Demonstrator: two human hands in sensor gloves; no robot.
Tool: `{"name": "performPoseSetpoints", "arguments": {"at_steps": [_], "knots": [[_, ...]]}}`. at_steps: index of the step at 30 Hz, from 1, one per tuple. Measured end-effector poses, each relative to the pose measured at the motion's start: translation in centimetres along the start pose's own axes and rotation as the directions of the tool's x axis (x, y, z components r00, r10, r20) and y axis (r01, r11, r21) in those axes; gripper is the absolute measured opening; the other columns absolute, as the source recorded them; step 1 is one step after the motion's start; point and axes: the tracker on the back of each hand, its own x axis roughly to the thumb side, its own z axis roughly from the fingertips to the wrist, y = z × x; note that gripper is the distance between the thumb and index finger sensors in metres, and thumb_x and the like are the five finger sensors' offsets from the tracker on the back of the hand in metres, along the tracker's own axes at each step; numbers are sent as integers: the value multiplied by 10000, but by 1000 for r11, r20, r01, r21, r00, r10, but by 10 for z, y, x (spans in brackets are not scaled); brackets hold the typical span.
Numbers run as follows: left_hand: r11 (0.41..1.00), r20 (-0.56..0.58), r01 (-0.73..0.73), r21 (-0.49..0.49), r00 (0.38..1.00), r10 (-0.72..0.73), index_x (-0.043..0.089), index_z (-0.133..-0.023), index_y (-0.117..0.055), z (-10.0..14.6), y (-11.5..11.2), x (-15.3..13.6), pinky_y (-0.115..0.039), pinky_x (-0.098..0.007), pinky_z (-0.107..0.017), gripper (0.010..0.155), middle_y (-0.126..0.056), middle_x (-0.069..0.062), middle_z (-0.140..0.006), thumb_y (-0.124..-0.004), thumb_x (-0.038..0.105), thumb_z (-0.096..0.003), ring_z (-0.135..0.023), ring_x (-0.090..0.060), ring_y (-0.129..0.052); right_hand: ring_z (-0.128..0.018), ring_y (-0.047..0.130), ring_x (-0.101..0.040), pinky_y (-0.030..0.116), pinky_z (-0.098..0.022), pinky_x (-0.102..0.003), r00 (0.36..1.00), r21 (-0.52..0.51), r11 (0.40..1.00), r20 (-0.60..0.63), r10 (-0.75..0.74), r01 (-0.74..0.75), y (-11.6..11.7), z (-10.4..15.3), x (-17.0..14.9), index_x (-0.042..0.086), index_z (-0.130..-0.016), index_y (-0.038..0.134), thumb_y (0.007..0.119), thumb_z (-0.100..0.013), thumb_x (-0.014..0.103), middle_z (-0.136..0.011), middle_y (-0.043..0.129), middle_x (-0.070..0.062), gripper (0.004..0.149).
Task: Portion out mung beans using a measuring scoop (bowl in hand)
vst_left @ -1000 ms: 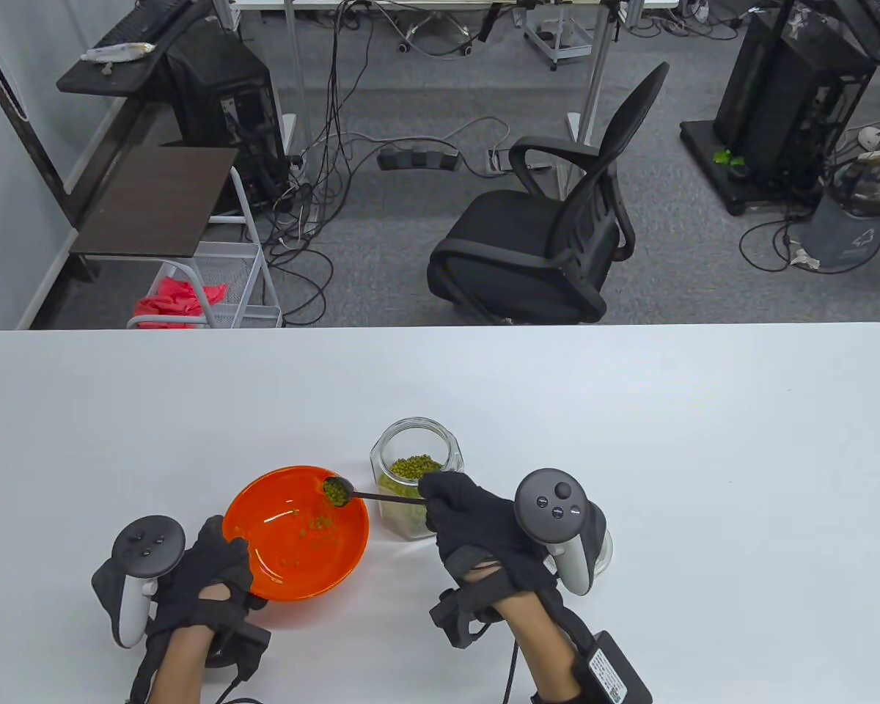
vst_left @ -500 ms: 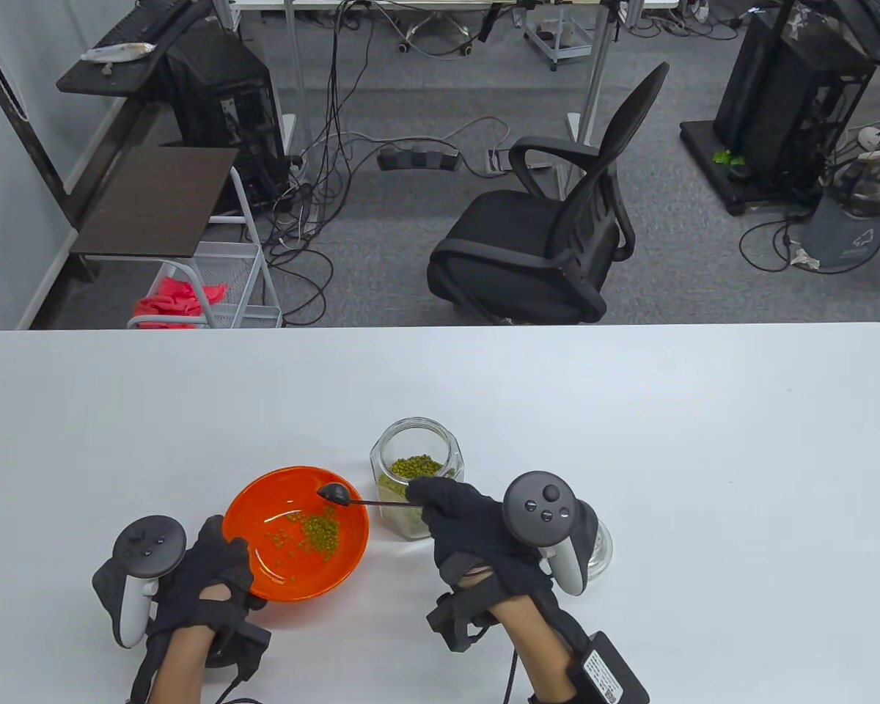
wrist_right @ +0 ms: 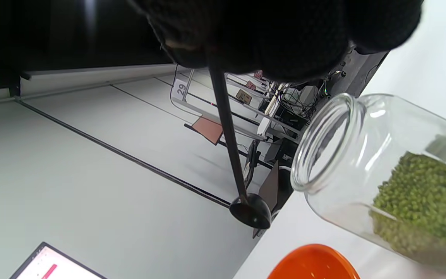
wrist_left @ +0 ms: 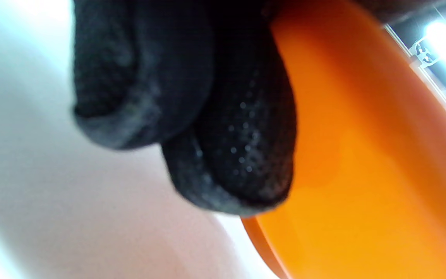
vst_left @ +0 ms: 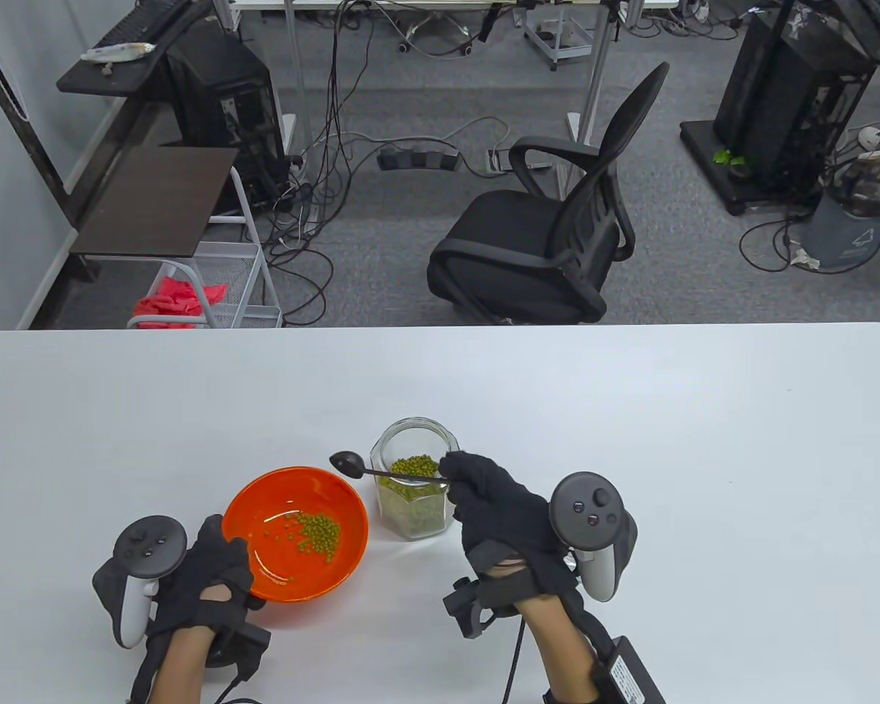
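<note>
An orange bowl [vst_left: 264, 506] holds a small heap of mung beans [vst_left: 315, 529]. My left hand [vst_left: 213, 579] grips the bowl's near-left rim; in the left wrist view the gloved fingers [wrist_left: 230, 143] press on the bowl's orange underside [wrist_left: 362, 166]. A clear glass jar [vst_left: 414, 488] of green beans stands to the right of the bowl. My right hand [vst_left: 495, 506] holds a black measuring scoop [vst_left: 347, 463] by its thin handle. The scoop's head hangs above the table between bowl and jar mouth. In the right wrist view the scoop [wrist_right: 251, 211] hangs beside the jar mouth [wrist_right: 323, 143].
The white table [vst_left: 631, 440] stretches wide to the right and far side. A black office chair [vst_left: 550, 227] stands beyond the far edge. A small shelf cart [vst_left: 183, 242] is at the far left on the floor.
The scoop tipped its beans into the bowl, then my right hand lifted it away to the right and far side, toward the jar mouth. The bean heap in the bowl grew. My left hand stayed.
</note>
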Motion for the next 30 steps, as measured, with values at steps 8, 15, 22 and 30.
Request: {"name": "performPoseSetpoints", "arguments": {"at_steps": [8, 15, 22, 30], "knots": [[1000, 2, 1, 6, 1000, -1, -18, -1027, -468, 0, 1, 0, -1003, -168, -118, 645, -838, -122, -827, -683, 326, -525, -173, -90, -1156, -440, 911, -324, 706, -468, -627, 1000, -116, 993, -12, 13, -15, -26, 1, -1, 71, -866, 784, 755, -467, 186, -677, 846, -240, 416], [1000, 3, 0, 5, 1000, 0, -18, -1028, -465, 0, 1, 0, -1005, -173, -129, 645, -832, -125, -832, -684, 323, -526, -185, -97, -1158, -412, 906, -312, 714, -450, -621, 987, -166, 973, -51, 156, -162, -23, -2, -6, 60, -856, 785, 749, -470, 202, -653, 851, -236, 413], [1000, 17, -11, 10, 1000, 11, -17, -1027, -465, 1, 3, 1, -1006, -174, -132, 646, -831, -124, -834, -684, 325, -525, -187, -96, -1159, -411, 906, -310, 713, -453, -621, 958, -160, 944, -65, 280, -287, -9, -6, -11, 70, -853, 795, 750, -472, 208, -649, 854, -234, 407], [1000, 31, -8, 15, 999, 7, -16, -1028, -465, 1, 4, 1, -1007, -173, -131, 646, -831, -123, -834, -684, 325, -526, -188, -97, -1159, -404, 909, -312, 715, -451, -621, 921, -132, 912, -88, 380, -389, 10, -19, -5, 80, -846, 816, 759, -471, 209, -642, 862, -237, 400]]}}
